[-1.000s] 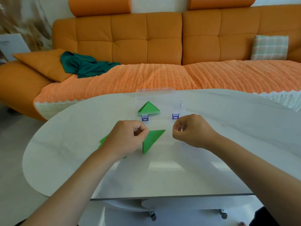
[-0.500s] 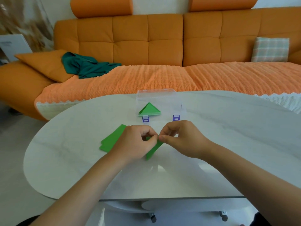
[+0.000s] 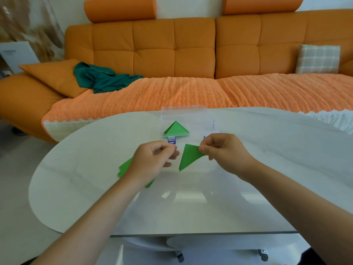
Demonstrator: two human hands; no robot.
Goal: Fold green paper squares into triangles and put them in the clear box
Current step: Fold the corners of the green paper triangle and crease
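My right hand (image 3: pixel 223 150) pinches one corner of a folded green paper triangle (image 3: pixel 189 156), which hangs a little above the white table (image 3: pixel 267 169). To its left, my left hand (image 3: pixel 152 161) is loosely curled with its fingers apart and holds nothing. It partly covers a stack of flat green paper squares (image 3: pixel 125 167) on the table. Behind both hands stands the clear box (image 3: pixel 183 119), open, with folded green triangles (image 3: pixel 176 129) inside on its left half.
An orange sofa (image 3: pixel 172 54) runs along the far side of the table, with a dark green cloth (image 3: pixel 101 77) and a checked cushion (image 3: pixel 318 59) on it. The table's near edge (image 3: pixel 191 234) lies just below my forearms.
Both hands were together on the folded triangle half a second ago. Now my left hand has let go and my right hand has lifted the triangle toward the box.
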